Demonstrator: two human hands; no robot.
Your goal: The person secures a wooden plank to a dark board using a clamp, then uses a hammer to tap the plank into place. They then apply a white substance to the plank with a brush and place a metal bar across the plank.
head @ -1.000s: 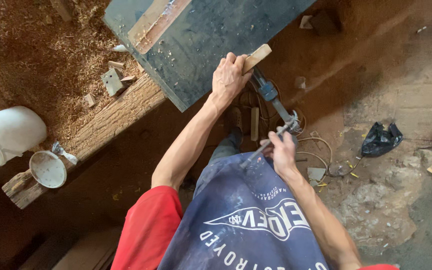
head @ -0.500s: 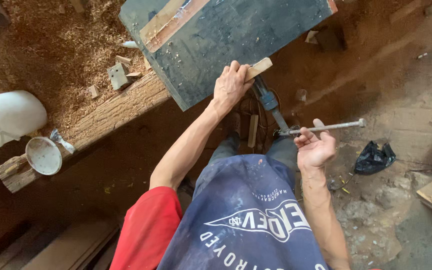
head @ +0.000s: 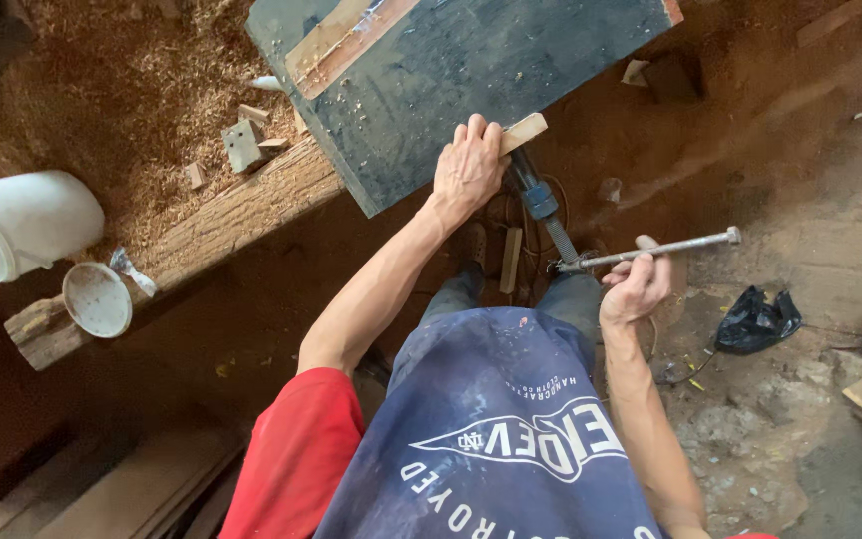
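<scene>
From my remote seat, the board lies at the top of the view, its near corner over the clamp. My left hand rests on that near edge, on a small wood block. Just below the block the clamp screw runs down toward my legs. My right hand sits right of the screw, around the crossbar handle, which sticks out to the right. A beam lies left of the board, with offcuts behind it. A bucket and a lid lie at far left. A crumpled bag lies on the ground at right.
</scene>
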